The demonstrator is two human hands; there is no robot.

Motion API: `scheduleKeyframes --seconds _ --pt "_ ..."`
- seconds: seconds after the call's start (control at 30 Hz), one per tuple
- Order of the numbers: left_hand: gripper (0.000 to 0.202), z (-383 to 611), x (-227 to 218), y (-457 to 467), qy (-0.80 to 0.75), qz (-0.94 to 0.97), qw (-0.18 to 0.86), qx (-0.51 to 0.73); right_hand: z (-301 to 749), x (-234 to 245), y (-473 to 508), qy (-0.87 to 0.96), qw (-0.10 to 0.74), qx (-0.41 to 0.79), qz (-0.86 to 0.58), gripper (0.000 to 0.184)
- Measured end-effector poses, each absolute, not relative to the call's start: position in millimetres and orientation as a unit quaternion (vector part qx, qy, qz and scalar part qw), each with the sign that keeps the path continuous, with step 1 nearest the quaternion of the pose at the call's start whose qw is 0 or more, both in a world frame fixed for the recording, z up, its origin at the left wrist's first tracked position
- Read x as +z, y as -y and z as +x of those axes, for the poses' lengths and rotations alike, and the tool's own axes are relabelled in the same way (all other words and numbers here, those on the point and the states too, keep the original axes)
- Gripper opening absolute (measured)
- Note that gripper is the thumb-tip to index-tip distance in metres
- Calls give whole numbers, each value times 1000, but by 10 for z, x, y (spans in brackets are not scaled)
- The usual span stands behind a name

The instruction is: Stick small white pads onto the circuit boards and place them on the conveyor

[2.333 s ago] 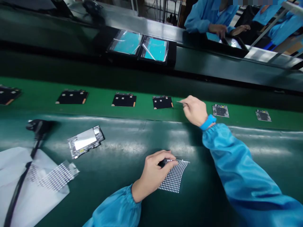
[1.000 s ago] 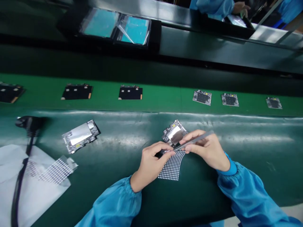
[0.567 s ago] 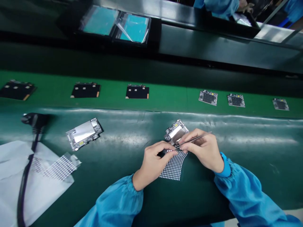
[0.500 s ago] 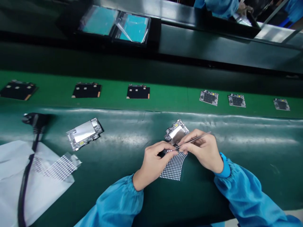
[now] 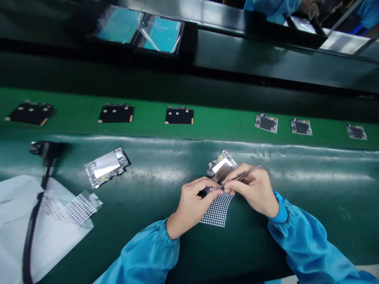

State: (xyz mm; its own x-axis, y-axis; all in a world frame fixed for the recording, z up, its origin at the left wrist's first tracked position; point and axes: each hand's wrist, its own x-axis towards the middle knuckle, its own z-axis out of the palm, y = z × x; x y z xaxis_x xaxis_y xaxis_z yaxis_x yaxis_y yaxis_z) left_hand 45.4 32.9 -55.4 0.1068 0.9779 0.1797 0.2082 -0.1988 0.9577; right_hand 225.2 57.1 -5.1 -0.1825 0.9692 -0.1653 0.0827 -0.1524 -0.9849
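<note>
My right hand [image 5: 254, 189] is closed on a pair of metal tweezers [image 5: 247, 172], whose tips point left towards my other hand. My left hand [image 5: 192, 203] pinches the upper edge of a sheet of small round white stickers [image 5: 217, 211], and the lower part of the sheet hangs towards me. The tweezer tips meet the sheet at my left fingertips; whether they grip a sticker is too small to tell. Just beyond both hands lies a circuit board [image 5: 222, 163] with a silver shield plate, partly hidden by my right fingers.
Another circuit board [image 5: 106, 167] lies at left, near a black plug and cable [image 5: 44, 181] over a white bag [image 5: 17, 221] with a second sticker sheet [image 5: 78, 209]. Several boards ride a green belt [image 5: 219, 122] behind. Trays [image 5: 160, 33] stand farther back; a co-worker's blue sleeve [image 5: 275, 6] shows.
The boards on the green belt have shifted right. The tweezers have tilted slightly in my right hand; both hands stay at the sticker sheet.
</note>
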Motion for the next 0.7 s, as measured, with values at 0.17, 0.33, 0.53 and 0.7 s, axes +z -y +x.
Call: scheduleKeyframes --seconds 0.17,0.33,0.53,0.7 --pt "4 452 -563 -320 -485 618 413 461 2291 -44 -586 503 410 570 -503 12" --pt "5 454 -554 -325 -487 619 413 457 2323 -11 -598 548 392 533 -512 20" --pt "7 458 -552 -327 -488 617 414 457 2280 -15 -590 541 385 541 -516 13" --pt "7 457 -561 -328 -486 621 413 455 2258 -24 -580 534 385 550 -515 17"
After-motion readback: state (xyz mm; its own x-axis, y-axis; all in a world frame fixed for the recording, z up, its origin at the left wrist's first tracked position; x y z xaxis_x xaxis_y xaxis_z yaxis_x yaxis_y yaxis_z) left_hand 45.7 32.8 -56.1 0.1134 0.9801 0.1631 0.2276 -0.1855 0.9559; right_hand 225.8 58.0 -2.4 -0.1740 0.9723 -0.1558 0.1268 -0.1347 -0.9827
